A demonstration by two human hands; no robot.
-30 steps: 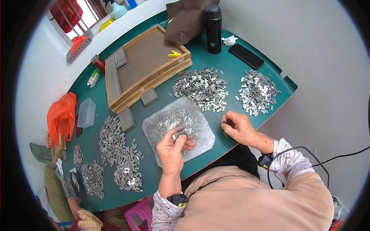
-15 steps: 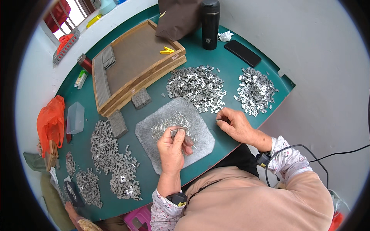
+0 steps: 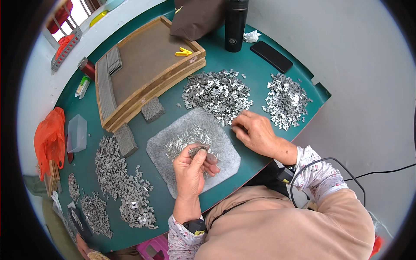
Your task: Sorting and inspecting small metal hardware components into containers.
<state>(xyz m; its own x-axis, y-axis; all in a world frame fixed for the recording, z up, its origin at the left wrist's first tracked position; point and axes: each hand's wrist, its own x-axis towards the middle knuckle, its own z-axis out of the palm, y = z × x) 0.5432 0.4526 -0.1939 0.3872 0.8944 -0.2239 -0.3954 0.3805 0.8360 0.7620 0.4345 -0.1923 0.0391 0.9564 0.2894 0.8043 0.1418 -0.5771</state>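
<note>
My left hand (image 3: 190, 171) is closed, thumb over fingers, on a small stack of grey metal pieces (image 3: 198, 150). It hovers over a grey felt mat (image 3: 162, 149) where many thin silver pins (image 3: 190, 135) lie scattered. My right hand (image 3: 258, 133) is beside the mat's right edge, at the lower edge of a pile of small silver metal pieces (image 3: 216, 93). Its thumb and fingers are pinched together; whatever they hold is hidden. A second pile of such pieces (image 3: 286, 102) lies to the right of it.
A wooden-framed tray (image 3: 147, 65) bears rows of stacked grey pieces and a yellow clip (image 3: 183, 52). Grey blocks (image 3: 153, 109) sit nearby. More grey piles (image 3: 113, 162) lie left. A black bottle (image 3: 236, 26) and phone (image 3: 271, 56) stand far back. Another person's hand (image 3: 81, 245) shows lower left.
My right hand has moved slightly left and up, toward the silver pile. The left hand stays over the mat, with the stack turned more into view. The whole view has shifted a little.
</note>
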